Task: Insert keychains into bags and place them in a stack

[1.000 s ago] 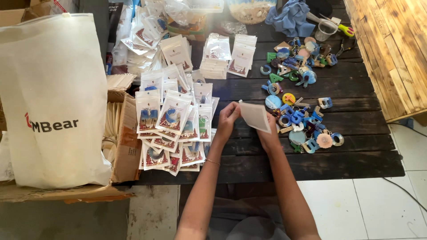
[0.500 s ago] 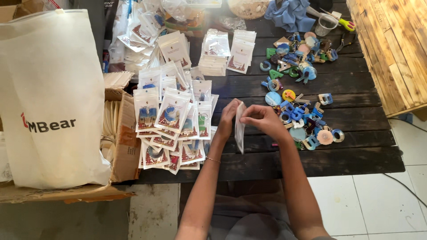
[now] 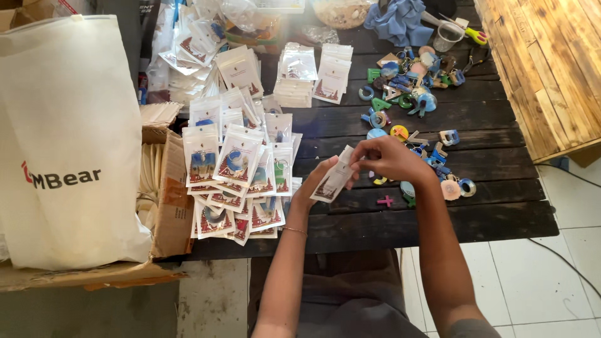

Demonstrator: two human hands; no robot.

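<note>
Packet: a small flat clear plastic packet with a white card inside stood tilted over the middle of the table, held by both hands.
Left hand: its grip was closed on the packet's lower edge.
Right hand: fingers pinched the packet's top.
Table: dark, rough wooden planks.
Left of the hands: a fanned heap of glossy filled packets.
Right: loose colourful keyrings.
Far left: a white cloth bag stood in a cardboard box.
</note>
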